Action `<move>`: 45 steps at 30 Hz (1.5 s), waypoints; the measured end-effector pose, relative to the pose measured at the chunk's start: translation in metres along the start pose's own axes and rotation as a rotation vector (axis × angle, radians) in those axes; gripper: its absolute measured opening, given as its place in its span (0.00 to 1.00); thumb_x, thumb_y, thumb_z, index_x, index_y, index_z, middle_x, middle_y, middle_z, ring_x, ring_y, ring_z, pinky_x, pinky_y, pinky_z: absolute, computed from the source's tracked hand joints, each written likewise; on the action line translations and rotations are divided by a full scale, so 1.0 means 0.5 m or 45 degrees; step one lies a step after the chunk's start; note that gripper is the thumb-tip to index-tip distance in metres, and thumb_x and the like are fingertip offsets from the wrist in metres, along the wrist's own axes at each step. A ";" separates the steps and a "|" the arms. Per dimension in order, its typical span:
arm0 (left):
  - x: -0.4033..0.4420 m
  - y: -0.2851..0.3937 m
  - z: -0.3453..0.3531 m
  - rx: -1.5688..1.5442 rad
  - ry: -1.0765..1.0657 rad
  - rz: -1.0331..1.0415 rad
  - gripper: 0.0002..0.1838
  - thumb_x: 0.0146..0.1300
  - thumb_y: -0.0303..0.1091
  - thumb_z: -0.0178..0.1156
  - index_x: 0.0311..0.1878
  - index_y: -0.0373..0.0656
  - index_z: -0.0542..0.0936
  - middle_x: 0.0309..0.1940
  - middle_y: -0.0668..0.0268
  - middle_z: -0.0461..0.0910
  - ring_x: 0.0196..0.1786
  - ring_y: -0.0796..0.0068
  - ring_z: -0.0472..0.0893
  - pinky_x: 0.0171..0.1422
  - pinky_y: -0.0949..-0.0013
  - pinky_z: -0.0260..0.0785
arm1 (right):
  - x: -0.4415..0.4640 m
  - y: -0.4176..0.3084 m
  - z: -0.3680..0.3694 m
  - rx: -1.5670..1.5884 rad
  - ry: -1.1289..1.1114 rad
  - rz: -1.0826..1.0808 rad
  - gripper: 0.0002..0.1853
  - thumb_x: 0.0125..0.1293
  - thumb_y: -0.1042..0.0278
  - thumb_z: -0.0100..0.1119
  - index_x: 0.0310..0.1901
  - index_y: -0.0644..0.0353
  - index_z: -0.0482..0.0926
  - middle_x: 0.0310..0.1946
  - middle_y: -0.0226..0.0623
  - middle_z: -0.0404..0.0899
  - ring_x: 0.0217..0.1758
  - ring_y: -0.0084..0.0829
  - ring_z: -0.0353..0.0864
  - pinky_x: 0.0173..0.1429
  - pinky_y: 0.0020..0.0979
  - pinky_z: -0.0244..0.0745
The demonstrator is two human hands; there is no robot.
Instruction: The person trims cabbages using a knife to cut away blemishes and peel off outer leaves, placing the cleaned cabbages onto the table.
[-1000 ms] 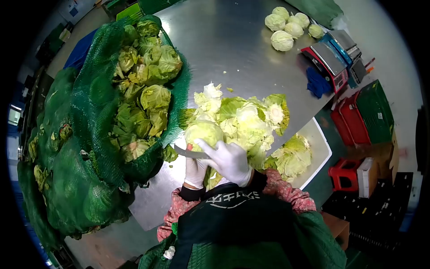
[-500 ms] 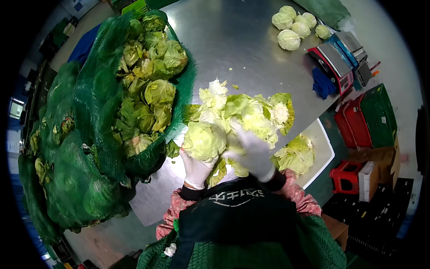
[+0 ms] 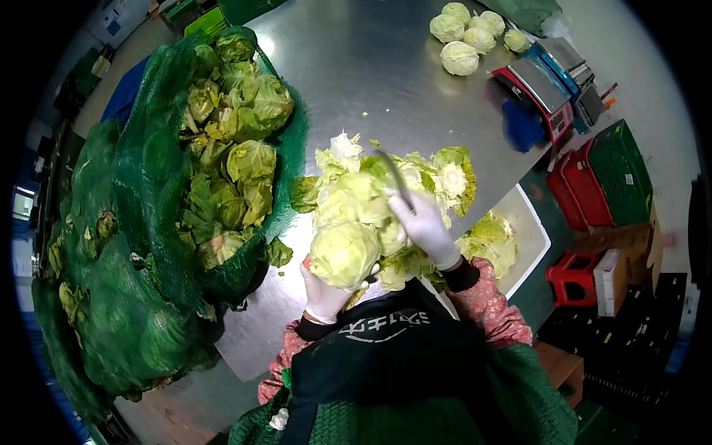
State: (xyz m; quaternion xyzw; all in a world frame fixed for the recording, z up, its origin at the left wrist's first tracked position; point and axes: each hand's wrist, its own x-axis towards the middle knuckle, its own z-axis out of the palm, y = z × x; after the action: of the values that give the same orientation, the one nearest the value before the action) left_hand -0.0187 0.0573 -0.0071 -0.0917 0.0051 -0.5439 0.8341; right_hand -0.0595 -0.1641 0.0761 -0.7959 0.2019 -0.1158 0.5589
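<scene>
My left hand, in a white glove, cups a pale green cabbage from below and the left side, near my apron. My gloved right hand is closed round a knife; its thin dark blade points up and away from me, blurred, and the handle is mostly hidden in my fingers. Just beyond the cabbage a large loose leaf lies against a heap of trimmed cabbage leaves. A cut stem end shows at the heap's right side.
Green mesh sacks of cabbages line the left; one lies open. Several trimmed cabbages sit at the far right of the metal table, near scales and a blue cloth. A white bin holds leaves at right.
My right hand has swung up, and the knife blade now shows clear of the leaves. A large leaf now stands beyond the cabbage. The whole view has shifted slightly.
</scene>
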 end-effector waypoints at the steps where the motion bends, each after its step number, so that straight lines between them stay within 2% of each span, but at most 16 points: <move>1: -0.004 -0.005 0.010 -0.057 0.150 0.134 0.49 0.61 0.71 0.46 0.78 0.49 0.54 0.74 0.48 0.60 0.71 0.36 0.66 0.69 0.32 0.65 | -0.012 -0.013 -0.006 0.374 -0.334 0.313 0.20 0.77 0.60 0.50 0.60 0.65 0.75 0.22 0.31 0.75 0.22 0.20 0.77 0.26 0.24 0.71; 4: 0.011 0.001 0.020 0.239 0.095 0.181 0.45 0.63 0.68 0.46 0.77 0.48 0.57 0.73 0.48 0.62 0.70 0.36 0.67 0.71 0.36 0.65 | -0.025 -0.032 -0.001 0.700 -0.666 0.524 0.22 0.77 0.60 0.51 0.63 0.65 0.71 0.24 0.27 0.74 0.20 0.16 0.73 0.24 0.19 0.67; 6: 0.014 0.007 0.035 0.072 0.343 0.304 0.45 0.62 0.67 0.48 0.76 0.48 0.58 0.72 0.47 0.63 0.70 0.38 0.67 0.70 0.35 0.65 | -0.023 0.001 0.015 0.882 -0.682 0.450 0.18 0.73 0.57 0.59 0.54 0.64 0.76 0.28 0.27 0.74 0.19 0.15 0.70 0.22 0.20 0.63; 8: 0.010 0.007 0.044 0.840 0.475 0.403 0.46 0.61 0.64 0.57 0.76 0.46 0.58 0.71 0.47 0.64 0.70 0.41 0.68 0.67 0.35 0.69 | -0.016 -0.009 0.008 0.660 -0.437 0.355 0.13 0.73 0.60 0.58 0.47 0.64 0.77 0.26 0.26 0.72 0.17 0.16 0.69 0.23 0.20 0.64; 10: 0.012 0.033 0.016 0.295 0.125 -0.047 0.50 0.57 0.59 0.67 0.76 0.44 0.57 0.70 0.46 0.64 0.70 0.44 0.69 0.61 0.38 0.76 | -0.008 0.020 0.021 0.578 -0.351 0.250 0.11 0.72 0.62 0.59 0.40 0.63 0.75 0.25 0.26 0.72 0.16 0.16 0.66 0.22 0.20 0.63; 11: 0.012 0.014 0.009 0.523 0.422 0.251 0.51 0.57 0.54 0.70 0.77 0.44 0.54 0.71 0.47 0.63 0.69 0.43 0.70 0.53 0.40 0.82 | -0.003 0.044 0.026 0.570 -0.241 0.131 0.10 0.72 0.63 0.59 0.39 0.63 0.75 0.24 0.26 0.72 0.16 0.15 0.65 0.22 0.19 0.62; 13: 0.020 0.022 0.002 0.604 0.423 0.242 0.52 0.56 0.55 0.71 0.77 0.46 0.54 0.71 0.48 0.63 0.70 0.43 0.69 0.55 0.37 0.79 | -0.024 -0.032 -0.015 0.732 -0.223 0.458 0.08 0.71 0.66 0.58 0.38 0.61 0.74 0.20 0.24 0.70 0.15 0.15 0.64 0.20 0.19 0.60; 18: 0.032 0.053 -0.008 0.343 0.298 0.121 0.47 0.63 0.65 0.57 0.78 0.49 0.55 0.75 0.52 0.59 0.72 0.41 0.65 0.60 0.31 0.72 | -0.057 -0.077 -0.093 0.858 -0.299 0.326 0.08 0.71 0.67 0.58 0.42 0.63 0.75 0.18 0.21 0.68 0.16 0.15 0.66 0.21 0.19 0.61; 20: 0.045 0.042 0.005 0.185 0.368 0.225 0.46 0.64 0.65 0.56 0.78 0.50 0.55 0.75 0.52 0.59 0.73 0.41 0.64 0.64 0.33 0.69 | -0.040 -0.041 -0.088 0.125 -0.016 0.036 0.19 0.66 0.61 0.65 0.55 0.60 0.79 0.27 0.27 0.74 0.23 0.20 0.71 0.27 0.22 0.69; 21: 0.051 0.032 0.019 0.123 0.456 0.333 0.46 0.64 0.64 0.56 0.78 0.50 0.54 0.75 0.52 0.58 0.74 0.41 0.63 0.69 0.35 0.66 | -0.023 -0.010 -0.071 -0.560 0.295 -0.700 0.29 0.62 0.55 0.69 0.63 0.54 0.77 0.31 0.31 0.75 0.26 0.25 0.75 0.29 0.24 0.72; 30: 0.043 -0.001 -0.006 0.080 0.142 0.304 0.43 0.68 0.67 0.51 0.76 0.48 0.59 0.74 0.57 0.63 0.74 0.53 0.65 0.72 0.46 0.67 | -0.088 -0.058 0.034 -0.859 -0.256 -0.555 0.34 0.57 0.50 0.71 0.65 0.50 0.76 0.32 0.35 0.76 0.24 0.33 0.79 0.28 0.32 0.74; 32: 0.037 0.001 -0.009 0.533 0.567 0.429 0.45 0.67 0.69 0.51 0.76 0.47 0.59 0.74 0.57 0.63 0.74 0.53 0.66 0.73 0.48 0.66 | -0.086 -0.054 0.028 -0.829 -0.271 -0.601 0.33 0.57 0.50 0.70 0.63 0.55 0.77 0.30 0.35 0.76 0.23 0.34 0.78 0.26 0.35 0.72; 37: 0.029 -0.008 -0.006 0.600 0.239 0.385 0.43 0.70 0.69 0.43 0.78 0.48 0.56 0.76 0.56 0.59 0.75 0.54 0.63 0.79 0.48 0.56 | -0.091 -0.040 0.023 -0.894 -0.310 -0.880 0.25 0.54 0.55 0.71 0.50 0.63 0.80 0.24 0.36 0.75 0.25 0.36 0.79 0.26 0.37 0.72; 41: 0.021 -0.012 0.005 0.583 0.519 0.219 0.54 0.59 0.75 0.54 0.77 0.46 0.55 0.74 0.53 0.60 0.75 0.50 0.62 0.78 0.42 0.57 | -0.078 -0.048 0.004 -0.930 -0.201 -0.772 0.19 0.55 0.60 0.69 0.45 0.60 0.79 0.21 0.37 0.76 0.23 0.36 0.79 0.26 0.37 0.72; 43: 0.007 0.000 -0.024 -0.189 0.207 0.250 0.49 0.62 0.73 0.50 0.78 0.49 0.55 0.74 0.50 0.60 0.74 0.44 0.63 0.76 0.38 0.58 | -0.055 -0.046 -0.015 -0.767 0.235 -0.605 0.13 0.56 0.62 0.66 0.39 0.58 0.78 0.22 0.38 0.78 0.21 0.37 0.79 0.26 0.38 0.74; 45: -0.001 0.010 -0.027 -0.070 0.129 0.270 0.48 0.63 0.71 0.48 0.78 0.50 0.55 0.74 0.48 0.60 0.74 0.42 0.63 0.75 0.36 0.59 | -0.015 0.018 -0.060 -0.980 0.302 -0.265 0.15 0.59 0.60 0.66 0.45 0.56 0.79 0.23 0.38 0.80 0.20 0.36 0.80 0.27 0.37 0.76</move>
State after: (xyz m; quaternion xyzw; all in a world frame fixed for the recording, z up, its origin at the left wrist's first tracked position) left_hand -0.0160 0.0574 -0.0213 -0.0860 0.0717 -0.4562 0.8828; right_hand -0.0802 -0.1886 0.0784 -0.9441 0.2117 -0.1786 0.1788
